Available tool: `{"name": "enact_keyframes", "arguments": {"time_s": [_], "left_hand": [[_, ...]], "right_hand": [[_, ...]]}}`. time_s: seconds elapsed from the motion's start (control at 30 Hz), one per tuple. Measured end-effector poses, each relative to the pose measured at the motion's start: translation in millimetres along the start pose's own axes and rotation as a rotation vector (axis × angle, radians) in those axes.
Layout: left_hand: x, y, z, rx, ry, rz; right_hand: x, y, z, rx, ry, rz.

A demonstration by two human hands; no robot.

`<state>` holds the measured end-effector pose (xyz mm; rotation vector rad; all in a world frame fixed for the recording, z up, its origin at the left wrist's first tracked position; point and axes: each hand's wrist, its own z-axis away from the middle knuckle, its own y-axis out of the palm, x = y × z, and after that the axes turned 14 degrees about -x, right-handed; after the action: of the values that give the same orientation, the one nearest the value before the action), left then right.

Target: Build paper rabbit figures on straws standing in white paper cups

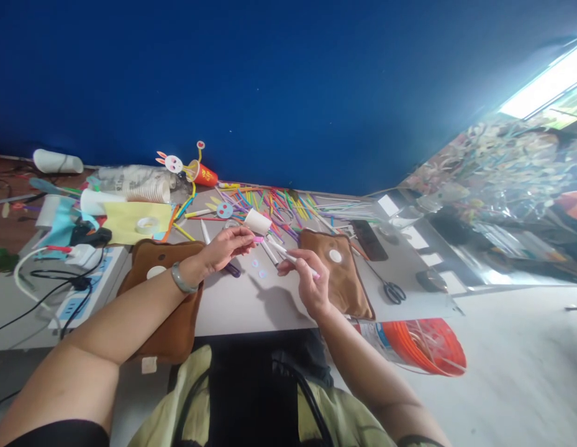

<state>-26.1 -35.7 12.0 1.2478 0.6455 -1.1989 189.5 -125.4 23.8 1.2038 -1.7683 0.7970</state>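
Observation:
My left hand [228, 249] is closed in a pinch on a small pink pen cap [259, 239]. In my right hand [312, 282] is a white marker pen [295, 259], its tip pointing up and left towards the cap; the two are apart. Beneath my hands, small pale round pieces [259, 268] lie on the table [251, 310]. A white paper cup [257, 221] lies on its side just beyond my fingers. Another white marker [269, 253] rests on the table between my hands.
Brown hot-water bags [160, 310] [339, 285] flank my hands. Coloured pipe cleaners [283, 208] pile up against the blue wall. To the right are a phone [369, 240], scissors [393, 292] and, below the edge, a red bucket [423, 344]. A power strip [90, 285] with cables sits left.

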Motion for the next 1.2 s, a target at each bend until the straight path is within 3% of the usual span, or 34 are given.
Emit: {"name": "enact_keyframes", "arguments": {"time_s": [0.3, 0.6, 0.73, 0.83, 0.9, 1.0, 1.07, 1.1, 1.2], "left_hand": [[1.8, 0.0, 1.5, 0.042, 0.042, 0.007], [5.0, 1.3, 3.5, 0.178, 0.164, 0.008], [1.0, 4.7, 7.6, 0.202, 0.228, -0.043], [2.0, 4.7, 7.8, 0.213, 0.265, -0.063], [6.6, 3.8, 5.8, 0.218, 0.265, -0.103], [16.6, 2.0, 1.6, 0.168, 0.264, -0.2], [19.2, 0.9, 0.5, 0.073, 0.355, -0.295], [17.7, 0.6, 0.9, 0.011, 0.431, -0.352], [0.8, 1.0, 6.0, -0.14, 0.664, -0.527]], "right_hand": [[3.9, 7.5, -3.2, 0.044, 0.189, -0.103], [-4.1, 4.0, -18.4, 0.084, 0.634, -0.385], [-8.2, 6.9, -13.2, 0.06, 0.694, -0.418], [-5.4, 7.7, -4.5, 0.059, 0.595, -0.358], [-2.7, 4.2, -1.4, 0.082, 0.44, -0.226], [-5.2, -6.9, -9.6, 0.179, -0.007, 0.173], [-13.6, -13.2, -25.5, 0.264, -0.341, 0.494], [-19.4, -14.5, -35.5, 0.279, -0.437, 0.643], [-36.8, -8.8, -64.5, 0.378, -0.454, 1.036]]}}
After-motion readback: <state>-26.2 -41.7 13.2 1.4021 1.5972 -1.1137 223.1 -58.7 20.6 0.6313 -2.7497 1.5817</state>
